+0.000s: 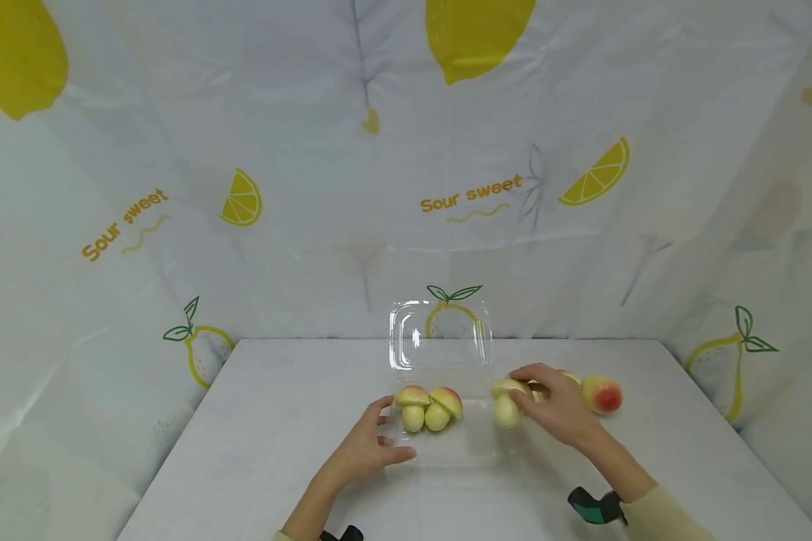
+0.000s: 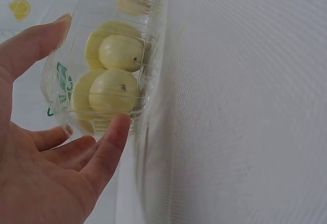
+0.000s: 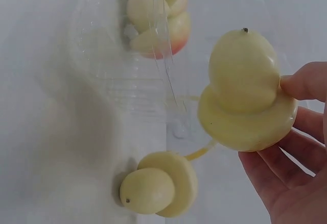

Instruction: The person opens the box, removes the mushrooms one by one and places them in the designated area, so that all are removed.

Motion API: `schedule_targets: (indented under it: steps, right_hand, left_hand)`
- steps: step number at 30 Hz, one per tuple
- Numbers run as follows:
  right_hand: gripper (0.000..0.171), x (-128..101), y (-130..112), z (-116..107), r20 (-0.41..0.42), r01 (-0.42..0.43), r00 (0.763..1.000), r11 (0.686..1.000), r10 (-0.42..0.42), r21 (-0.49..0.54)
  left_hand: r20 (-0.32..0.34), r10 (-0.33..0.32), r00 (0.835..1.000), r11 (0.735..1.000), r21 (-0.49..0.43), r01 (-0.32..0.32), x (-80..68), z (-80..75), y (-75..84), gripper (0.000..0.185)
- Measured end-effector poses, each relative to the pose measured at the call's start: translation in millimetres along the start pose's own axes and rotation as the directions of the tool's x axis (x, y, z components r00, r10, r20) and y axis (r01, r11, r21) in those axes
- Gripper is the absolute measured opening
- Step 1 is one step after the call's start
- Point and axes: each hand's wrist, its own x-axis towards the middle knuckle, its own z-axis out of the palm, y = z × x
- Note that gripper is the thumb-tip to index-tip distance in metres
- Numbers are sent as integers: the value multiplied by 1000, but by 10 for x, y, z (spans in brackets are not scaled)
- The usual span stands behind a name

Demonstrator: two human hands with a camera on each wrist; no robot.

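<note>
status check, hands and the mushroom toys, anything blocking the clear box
Left hand steadies the clear box, two mushroom toys inside. Right hand holds a third mushroom beside the box. More mushrooms on the table, right. Box opening unobstructed.

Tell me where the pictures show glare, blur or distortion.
Head view: glare on the clear box's open lid, wide-angle bending of the backdrop. Left wrist view: the table close by is blurred. Right wrist view: the box wall is hazy, while the held mushroom toy is sharp.
</note>
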Motion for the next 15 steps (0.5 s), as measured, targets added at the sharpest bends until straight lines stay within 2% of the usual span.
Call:
schedule_targets:
  steps: [15]
  right_hand:
    - [23, -197, 160, -290, -36, -17, 999, 999, 16, -36]
  left_hand:
    - [2, 16, 1000, 1000, 5, -16, -5, -4, 6, 98]
